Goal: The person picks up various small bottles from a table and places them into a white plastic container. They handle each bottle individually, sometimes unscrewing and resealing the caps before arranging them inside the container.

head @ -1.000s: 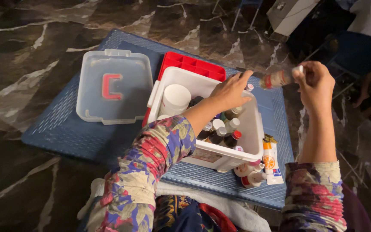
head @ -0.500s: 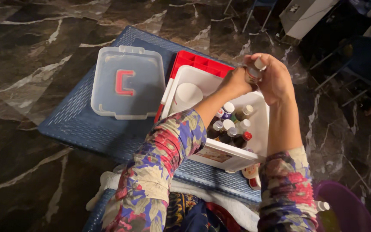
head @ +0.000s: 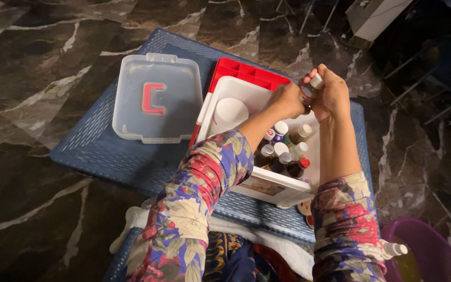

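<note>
A small bottle point(head: 311, 87) with a white cap and red label is gripped between both hands above the far end of a white plastic box point(head: 267, 180). My left hand point(head: 286, 99) wraps its lower part and my right hand point(head: 332, 96) closes round its upper part, so most of the bottle is hidden. Inside the box stand several small bottles point(head: 283, 151) with white and red caps and a tall white tub point(head: 229, 114).
The box sits on a low blue woven table point(head: 105, 151) beside its clear lid point(head: 156, 98) with a red handle and a red tray point(head: 246, 73). A purple basin point(head: 424, 250) holding a bottle is at the lower right. Dark marble floor surrounds the table.
My right hand carried the bottle from the right side in over the box. My left hand rose off the bottles in the box and closed on it too. The view shifted slightly.
</note>
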